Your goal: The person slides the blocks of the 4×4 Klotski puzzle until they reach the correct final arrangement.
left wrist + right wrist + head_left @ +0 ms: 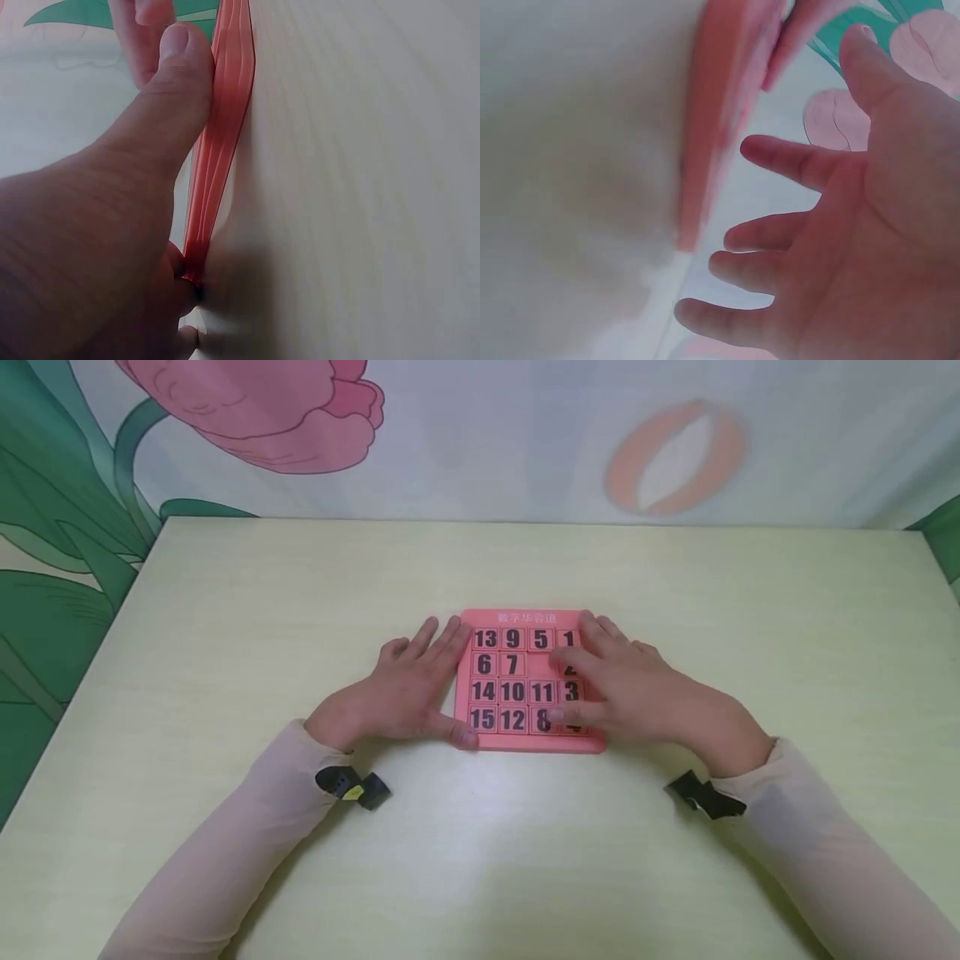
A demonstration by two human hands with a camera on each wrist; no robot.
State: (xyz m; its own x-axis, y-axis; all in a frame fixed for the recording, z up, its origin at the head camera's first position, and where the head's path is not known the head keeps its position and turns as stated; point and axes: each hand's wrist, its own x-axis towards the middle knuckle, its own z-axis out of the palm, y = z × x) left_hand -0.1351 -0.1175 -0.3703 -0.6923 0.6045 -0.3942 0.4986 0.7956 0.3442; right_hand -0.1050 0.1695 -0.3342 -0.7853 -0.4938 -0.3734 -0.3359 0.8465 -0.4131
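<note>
From the head view, shows a pink number puzzle flat on the table, about midway between the left and right edges and well apart from the far edge. Rests the left hand along the puzzle's left side with straight fingers and with the thumb by the near left corner, seemingly bracing. Spreads the right hand over the right side, with an index fingertip at the gap between tile 7 and tile 2, and with the thumb over tile 8. Looks like tile-sliding in hand. Probably calls next for pushing one neighbour of the gap, such as tile 5 or tile 11, straight in while pinning the puzzle.

From the left wrist view, shows the thumb extended against the puzzle's side, with other fingers partly hidden.

From the right wrist view, shows spread, extended fingers, gripping nothing. Cannot tell, with the puzzle blurred, about contact between fingertips and tiles.
</note>
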